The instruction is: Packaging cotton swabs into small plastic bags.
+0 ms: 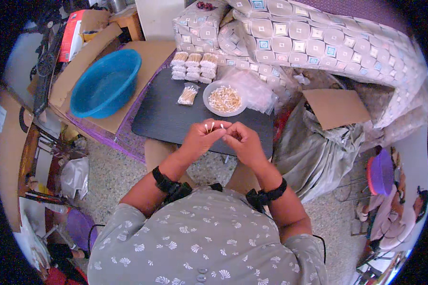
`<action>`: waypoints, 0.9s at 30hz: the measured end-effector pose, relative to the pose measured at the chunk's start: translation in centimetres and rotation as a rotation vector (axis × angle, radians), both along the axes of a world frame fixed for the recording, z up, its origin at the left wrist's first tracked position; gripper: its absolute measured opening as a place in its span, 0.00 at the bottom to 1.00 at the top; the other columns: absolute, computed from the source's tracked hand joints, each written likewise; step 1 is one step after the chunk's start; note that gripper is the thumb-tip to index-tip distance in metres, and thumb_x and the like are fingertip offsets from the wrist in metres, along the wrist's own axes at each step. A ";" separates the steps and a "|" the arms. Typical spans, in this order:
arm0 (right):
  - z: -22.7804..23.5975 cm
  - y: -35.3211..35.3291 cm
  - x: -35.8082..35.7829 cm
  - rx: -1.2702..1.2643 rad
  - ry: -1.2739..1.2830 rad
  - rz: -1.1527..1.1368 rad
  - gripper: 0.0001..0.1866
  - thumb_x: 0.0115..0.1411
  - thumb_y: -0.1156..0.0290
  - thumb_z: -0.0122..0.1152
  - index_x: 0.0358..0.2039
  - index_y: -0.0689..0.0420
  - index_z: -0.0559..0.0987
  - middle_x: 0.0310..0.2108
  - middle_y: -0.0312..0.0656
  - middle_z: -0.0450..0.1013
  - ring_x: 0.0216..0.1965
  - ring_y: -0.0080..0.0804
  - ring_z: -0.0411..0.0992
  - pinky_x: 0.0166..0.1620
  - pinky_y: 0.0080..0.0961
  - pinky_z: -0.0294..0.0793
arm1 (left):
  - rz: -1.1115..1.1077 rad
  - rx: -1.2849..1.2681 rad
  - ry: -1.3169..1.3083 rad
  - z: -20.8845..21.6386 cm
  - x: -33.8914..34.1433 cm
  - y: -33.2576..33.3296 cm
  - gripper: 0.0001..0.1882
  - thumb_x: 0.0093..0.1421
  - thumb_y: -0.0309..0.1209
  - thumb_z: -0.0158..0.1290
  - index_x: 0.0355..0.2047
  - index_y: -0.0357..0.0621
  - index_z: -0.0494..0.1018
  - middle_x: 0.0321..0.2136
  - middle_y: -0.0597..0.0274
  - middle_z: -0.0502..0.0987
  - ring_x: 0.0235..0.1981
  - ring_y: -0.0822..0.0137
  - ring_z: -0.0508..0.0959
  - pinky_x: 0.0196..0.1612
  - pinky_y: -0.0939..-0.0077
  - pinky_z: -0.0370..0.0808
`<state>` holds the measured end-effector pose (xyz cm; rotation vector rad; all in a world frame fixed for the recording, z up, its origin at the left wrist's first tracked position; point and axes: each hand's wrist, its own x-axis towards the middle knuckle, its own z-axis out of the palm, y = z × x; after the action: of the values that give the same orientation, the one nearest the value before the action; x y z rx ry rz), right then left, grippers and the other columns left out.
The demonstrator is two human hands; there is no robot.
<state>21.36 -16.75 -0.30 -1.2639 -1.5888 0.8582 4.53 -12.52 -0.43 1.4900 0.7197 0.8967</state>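
Note:
My left hand (pixel 200 138) is closed around a few cotton swabs (pixel 212 125), whose white tips stick up above the fingers. Against it, my right hand (pixel 245 144) pinches at a white swab tip with thumb and forefinger; the fingertips of both hands meet. Just beyond them, a white bowl (pixel 207 105) full of loose cotton swabs (pixel 224 99) rests on a dark low table (pixel 157 111). A clear bag of swabs (pixel 188 94) lies left of the bowl. Behind it, several filled swab packs (pixel 193 69) are stacked in rows.
Clear plastic bags (pixel 257 92) lie right of the bowl. A blue basin (pixel 107 84) sits on cardboard at the left. Patterned cushions (pixel 290 35) border the table's far side. At the right stands a grey sack (pixel 309 156) with a cardboard piece (pixel 336 108) on it; a person (pixel 399 218) sits beyond.

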 end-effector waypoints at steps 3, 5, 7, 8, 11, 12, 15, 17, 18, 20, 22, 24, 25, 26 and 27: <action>-0.6 -0.4 -0.2 0.005 0.054 -0.057 0.09 0.52 0.70 0.64 0.27 0.60 0.73 0.23 0.38 0.72 0.23 0.24 0.68 0.29 0.23 0.69 | -0.016 0.033 0.029 -0.2 0.3 -0.1 0.12 0.61 0.32 0.49 0.43 0.43 0.74 0.31 0.74 0.74 0.25 0.84 0.66 0.26 0.88 0.63; -0.6 -0.7 -0.2 0.051 0.013 -0.131 0.11 0.52 0.68 0.64 0.27 0.60 0.73 0.24 0.39 0.73 0.25 0.26 0.70 0.30 0.25 0.70 | -0.001 0.022 0.042 0.2 0.6 -0.4 0.12 0.62 0.32 0.48 0.42 0.41 0.74 0.31 0.71 0.73 0.28 0.82 0.68 0.30 0.86 0.65; -0.3 -0.6 -0.7 0.059 0.000 -0.090 0.12 0.52 0.65 0.64 0.27 0.60 0.73 0.26 0.41 0.74 0.27 0.28 0.71 0.32 0.26 0.71 | 0.048 0.075 0.124 0.5 0.3 -0.5 0.12 0.64 0.33 0.45 0.38 0.38 0.74 0.30 0.68 0.72 0.29 0.80 0.69 0.30 0.83 0.66; -0.6 -0.6 -0.8 0.083 0.034 -0.052 0.12 0.52 0.64 0.63 0.28 0.60 0.74 0.26 0.41 0.74 0.27 0.29 0.72 0.33 0.27 0.72 | 0.058 0.143 0.189 0.5 -0.1 -0.2 0.14 0.65 0.35 0.43 0.36 0.38 0.74 0.29 0.68 0.71 0.28 0.80 0.67 0.28 0.83 0.64; -1.7 -0.8 -0.7 0.049 0.101 -0.032 0.12 0.52 0.65 0.62 0.29 0.60 0.74 0.27 0.42 0.74 0.28 0.32 0.72 0.33 0.28 0.72 | 0.149 0.107 0.174 1.9 -0.9 -0.5 0.16 0.66 0.37 0.39 0.30 0.39 0.71 0.22 0.67 0.68 0.22 0.78 0.65 0.24 0.80 0.62; -2.1 -1.2 -0.1 -0.001 0.133 -0.009 0.11 0.52 0.66 0.62 0.29 0.60 0.74 0.27 0.43 0.73 0.28 0.33 0.73 0.33 0.29 0.72 | 0.165 -0.035 0.156 2.0 -0.8 -0.4 0.17 0.66 0.37 0.38 0.29 0.40 0.70 0.20 0.66 0.67 0.21 0.77 0.65 0.25 0.79 0.63; -3.5 -2.3 1.4 -0.026 0.092 -0.027 0.09 0.53 0.67 0.60 0.29 0.59 0.74 0.27 0.42 0.73 0.28 0.33 0.73 0.33 0.31 0.71 | 0.301 0.147 0.085 -1.2 -1.3 -0.3 0.17 0.67 0.38 0.37 0.28 0.41 0.69 0.17 0.67 0.65 0.17 0.77 0.63 0.22 0.80 0.62; -5.1 -4.1 3.6 -0.031 0.015 -0.056 0.09 0.54 0.67 0.59 0.29 0.58 0.73 0.27 0.42 0.73 0.28 0.34 0.73 0.33 0.32 0.71 | 0.140 0.064 0.064 -2.9 -3.9 0.1 0.16 0.67 0.38 0.38 0.28 0.43 0.69 0.17 0.68 0.65 0.17 0.77 0.62 0.21 0.81 0.62; -5.8 -5.2 5.0 -0.028 -0.068 -0.067 0.08 0.55 0.66 0.58 0.29 0.58 0.73 0.27 0.41 0.73 0.29 0.35 0.73 0.33 0.33 0.71 | -0.002 -0.012 0.038 -3.7 -5.2 0.3 0.15 0.67 0.38 0.39 0.28 0.44 0.68 0.17 0.70 0.64 0.16 0.78 0.62 0.20 0.82 0.61; -7.3 -8.5 7.9 -0.168 -0.169 -0.079 0.10 0.57 0.64 0.55 0.31 0.58 0.73 0.27 0.38 0.71 0.30 0.25 0.69 0.35 0.28 0.70 | 0.049 -0.249 0.165 -3.6 -8.2 -0.8 0.12 0.66 0.38 0.42 0.28 0.46 0.66 0.16 0.71 0.62 0.16 0.79 0.62 0.18 0.84 0.59; -13.1 -13.2 12.1 -0.179 -0.471 -0.067 0.11 0.59 0.61 0.52 0.31 0.57 0.73 0.28 0.42 0.71 0.30 0.32 0.70 0.36 0.31 0.70 | 0.079 -0.308 0.298 -4.7 -11.3 -2.4 0.10 0.65 0.38 0.44 0.29 0.48 0.65 0.16 0.72 0.61 0.16 0.79 0.62 0.18 0.84 0.59; -10.5 -16.8 13.2 -0.391 -0.271 0.012 0.12 0.61 0.60 0.51 0.31 0.57 0.73 0.28 0.46 0.72 0.30 0.40 0.70 0.37 0.33 0.69 | 0.105 -0.166 0.482 -6.8 -17.6 -5.7 0.07 0.64 0.37 0.46 0.31 0.51 0.65 0.17 0.73 0.61 0.16 0.79 0.63 0.18 0.84 0.60; -10.8 -19.4 14.6 -0.479 -0.356 0.027 0.13 0.61 0.59 0.51 0.31 0.57 0.73 0.28 0.46 0.71 0.30 0.39 0.70 0.36 0.33 0.69 | 0.091 -0.157 0.501 -11.6 -30.2 -7.6 0.07 0.64 0.37 0.46 0.31 0.51 0.65 0.17 0.73 0.61 0.16 0.79 0.63 0.18 0.84 0.60; -11.8 -21.4 15.4 -0.575 -0.464 0.067 0.14 0.61 0.58 0.52 0.32 0.57 0.73 0.28 0.47 0.71 0.30 0.39 0.70 0.36 0.33 0.69 | 0.000 0.151 0.994 -14.3 -30.3 -9.3 0.06 0.62 0.35 0.47 0.31 0.48 0.66 0.18 0.72 0.61 0.16 0.75 0.63 0.18 0.77 0.63; -14.2 -24.1 16.5 -0.638 -0.392 0.148 0.14 0.60 0.58 0.54 0.33 0.56 0.74 0.28 0.44 0.72 0.29 0.34 0.69 0.35 0.33 0.70 | -0.010 0.134 0.991 -15.5 -30.0 -9.0 0.06 0.62 0.35 0.47 0.31 0.48 0.66 0.18 0.72 0.61 0.16 0.75 0.63 0.18 0.77 0.63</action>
<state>37.83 -40.84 -14.51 -1.8654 -1.7969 1.3432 -25.50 -21.56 -15.96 2.0486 1.3678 0.1334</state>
